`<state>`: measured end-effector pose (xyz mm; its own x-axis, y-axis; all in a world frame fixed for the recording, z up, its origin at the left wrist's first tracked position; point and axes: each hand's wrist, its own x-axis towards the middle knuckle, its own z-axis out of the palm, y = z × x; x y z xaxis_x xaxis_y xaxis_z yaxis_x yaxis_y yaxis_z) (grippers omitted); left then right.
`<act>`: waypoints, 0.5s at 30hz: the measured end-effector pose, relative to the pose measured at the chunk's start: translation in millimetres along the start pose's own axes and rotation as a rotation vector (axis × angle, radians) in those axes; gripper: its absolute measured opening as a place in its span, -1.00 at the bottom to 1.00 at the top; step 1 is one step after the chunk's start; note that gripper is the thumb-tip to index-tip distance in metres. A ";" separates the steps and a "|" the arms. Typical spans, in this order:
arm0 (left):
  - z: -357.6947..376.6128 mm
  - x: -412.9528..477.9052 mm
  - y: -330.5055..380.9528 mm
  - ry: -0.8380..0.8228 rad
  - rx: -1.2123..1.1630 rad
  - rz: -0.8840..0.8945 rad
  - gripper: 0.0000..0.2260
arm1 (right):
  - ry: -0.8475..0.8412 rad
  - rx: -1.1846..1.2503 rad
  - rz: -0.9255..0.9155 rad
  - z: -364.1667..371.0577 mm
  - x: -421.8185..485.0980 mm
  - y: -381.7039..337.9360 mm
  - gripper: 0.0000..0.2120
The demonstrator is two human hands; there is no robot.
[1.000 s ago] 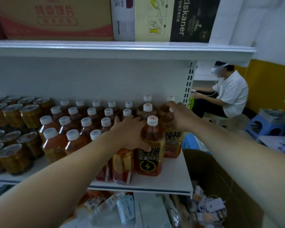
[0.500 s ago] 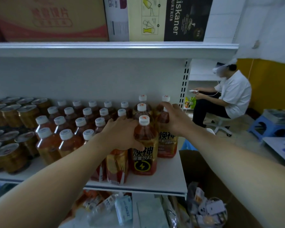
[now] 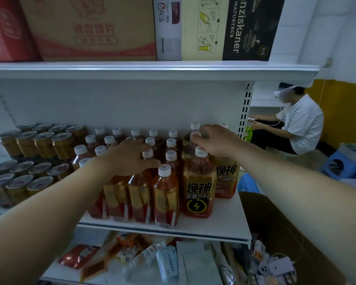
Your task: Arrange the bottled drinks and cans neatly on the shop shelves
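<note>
On the white shelf [image 3: 224, 221] stand rows of white-capped amber tea bottles [image 3: 165, 194]. To their right are yellow-and-black energy drink bottles [image 3: 198, 190] in two columns. My left hand [image 3: 130, 157] lies flat on the tea bottles' caps, fingers spread and thumb toward the front row. My right hand [image 3: 218, 140] rests on the energy drink bottles; its fingertips touch a cap in the left column and its palm hides the top of the right front bottle. Stacked gold cans [image 3: 43, 145] fill the shelf's left part.
Cardboard cartons [image 3: 95, 27] sit on the shelf above. Loose packets [image 3: 152, 260] lie on the shelf below. An open brown box [image 3: 275, 223] stands at the lower right. A seated person [image 3: 302, 124] and a blue stool [image 3: 345, 163] are beyond the shelf's right end.
My left hand has let go of the front tea bottle and moved left onto the caps. My right hand has loosened from the energy drink bottle's neck and now rests on the bottle tops.
</note>
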<state>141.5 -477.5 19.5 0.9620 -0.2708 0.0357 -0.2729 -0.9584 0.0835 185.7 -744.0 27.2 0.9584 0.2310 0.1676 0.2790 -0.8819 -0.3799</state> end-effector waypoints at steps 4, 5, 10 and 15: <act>9.9 -26.9 -58.5 -0.034 0.022 -0.229 -0.21 | -0.008 -0.108 -0.023 15.2 -5.4 -50.0 -0.22; 11.9 -32.5 -68.4 -0.018 0.048 -0.259 -0.18 | -0.012 -0.119 -0.021 19.4 -6.9 -64.0 -0.21; 20.9 -48.5 -104.3 -0.010 -0.038 -0.266 -0.03 | 0.003 -0.139 0.058 44.9 -11.2 -117.6 -0.23; 23.5 -53.3 -106.6 -0.024 -0.212 -0.232 -0.05 | 0.001 -0.115 0.158 69.5 -31.6 -157.3 -0.27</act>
<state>119.5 -363.0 -14.7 0.9982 -0.0519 -0.0315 -0.0405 -0.9553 0.2927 115.7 -584.0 18.5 0.9897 0.0853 0.1152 0.1161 -0.9484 -0.2950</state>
